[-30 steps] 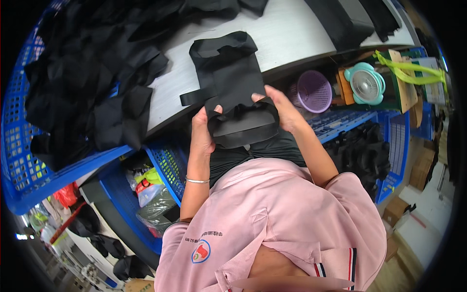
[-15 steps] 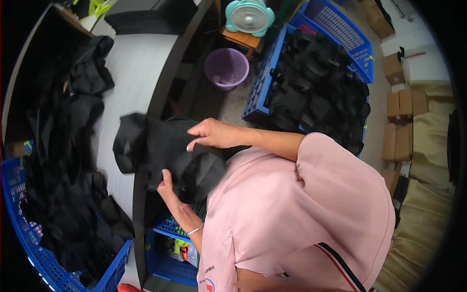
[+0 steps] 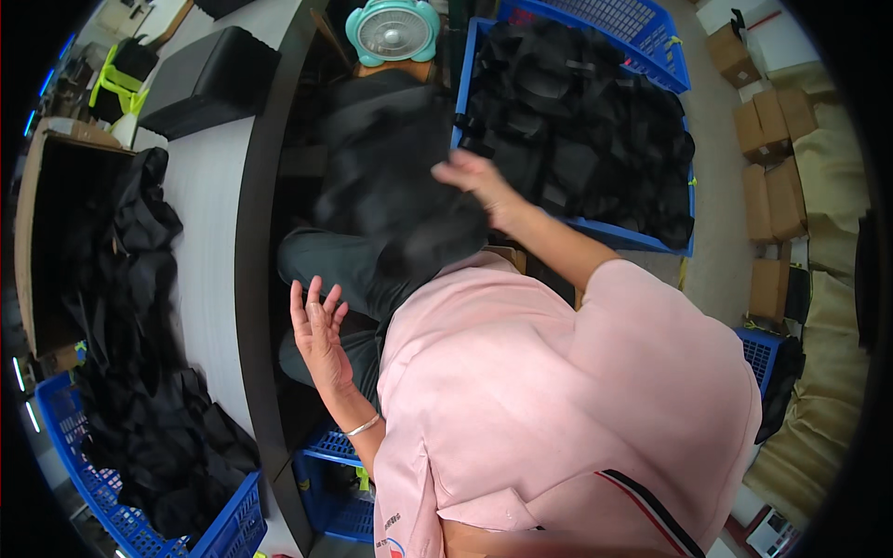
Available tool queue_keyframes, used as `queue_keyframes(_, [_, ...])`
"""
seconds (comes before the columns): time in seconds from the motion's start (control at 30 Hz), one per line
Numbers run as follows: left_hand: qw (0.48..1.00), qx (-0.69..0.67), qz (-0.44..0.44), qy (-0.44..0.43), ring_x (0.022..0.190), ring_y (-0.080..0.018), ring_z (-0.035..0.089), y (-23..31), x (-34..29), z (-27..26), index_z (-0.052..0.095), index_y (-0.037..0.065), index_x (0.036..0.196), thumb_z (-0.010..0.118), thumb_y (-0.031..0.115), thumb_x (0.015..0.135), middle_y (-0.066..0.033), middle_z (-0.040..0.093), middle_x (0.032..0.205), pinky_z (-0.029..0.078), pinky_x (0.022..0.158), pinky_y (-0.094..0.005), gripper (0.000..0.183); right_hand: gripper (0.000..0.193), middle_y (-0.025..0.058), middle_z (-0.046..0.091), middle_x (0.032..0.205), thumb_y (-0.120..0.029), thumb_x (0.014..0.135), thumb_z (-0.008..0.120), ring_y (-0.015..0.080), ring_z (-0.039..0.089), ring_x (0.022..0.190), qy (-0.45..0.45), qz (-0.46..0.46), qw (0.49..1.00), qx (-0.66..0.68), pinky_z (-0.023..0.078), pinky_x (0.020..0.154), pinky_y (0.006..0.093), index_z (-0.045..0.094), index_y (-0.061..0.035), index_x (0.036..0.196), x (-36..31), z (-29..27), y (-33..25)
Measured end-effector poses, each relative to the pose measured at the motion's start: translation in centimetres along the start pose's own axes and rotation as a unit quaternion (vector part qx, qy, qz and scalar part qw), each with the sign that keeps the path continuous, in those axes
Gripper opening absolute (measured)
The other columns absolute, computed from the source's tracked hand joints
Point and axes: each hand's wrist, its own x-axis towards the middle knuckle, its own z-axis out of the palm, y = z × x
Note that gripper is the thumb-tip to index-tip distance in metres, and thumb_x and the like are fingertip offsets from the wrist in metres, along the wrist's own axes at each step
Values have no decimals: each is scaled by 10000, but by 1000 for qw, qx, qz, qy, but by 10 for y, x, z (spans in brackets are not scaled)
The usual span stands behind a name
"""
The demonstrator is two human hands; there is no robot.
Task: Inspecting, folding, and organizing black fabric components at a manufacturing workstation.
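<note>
Lower left, blue basket (image 3: 231,516) heaped with black pieces; grey table (image 3: 212,214) next. Upper centre, the black piece (image 3: 391,153) in the air, limp, matt, motion-blurred, folds hard to make out, just below the green fan (image 3: 393,30). Upper right, blue crate (image 3: 656,46) filled with more black pieces. Left hand (image 3: 321,330), centre-left: raised, fingers spread, bare of cloth and apart from the piece. Right hand (image 3: 476,184): arm extended, fingers at the piece's right edge; blur, cannot tell how firmly they close. Half a second ago, left hand touched the piece, which overlapped the table edge; now clear of it, nearer the crate.
</note>
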Motion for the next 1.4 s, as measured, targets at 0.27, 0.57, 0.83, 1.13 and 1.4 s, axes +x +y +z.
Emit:
queue_keyframes(0.27, [982,-11,-150,114,1108,-227,647,-67,-27,-62,518,33,1390,633,291,989,-126,623,1321,533,883,-332,490,346,126,672,1174,-98,946,616,237,642,1042,479,-108,819,-298,495,925,351,562,23,1266,-71,-299,24])
queue_keyframes(0.57, [983,-45,-124,123,1157,-241,627,-80,-59,-56,507,-15,1373,612,202,1000,-166,602,1330,527,950,-354,444,825,148,11,1668,-521,879,668,428,14,1520,294,-143,518,-790,65,1068,791,259,-335,1571,-68,-197,38])
queue_keyframes(0.83, [987,1,-137,88,1141,-222,629,-80,-60,-40,530,-4,1350,612,178,1000,-137,614,1287,525,952,-336,403,841,56,21,1678,-468,857,702,402,-54,1523,240,85,507,-823,27,1051,825,232,-439,1554,7,-287,31])
queue_keyframes(1.13, [985,15,-161,59,1182,-206,600,-73,-58,-33,525,10,1379,635,157,982,-111,584,1343,501,954,-323,438,831,89,53,1674,-509,845,707,387,32,1527,128,118,552,-815,86,1104,774,277,-401,1549,4,-283,11])
queue_keyframes(1.4, [978,33,-197,61,1174,-205,603,-85,-47,-49,540,12,1366,621,165,992,-107,598,1317,502,955,-317,412,456,168,724,1005,-497,895,655,284,698,829,285,-114,755,-579,513,718,356,710,-81,1073,23,-212,-130])
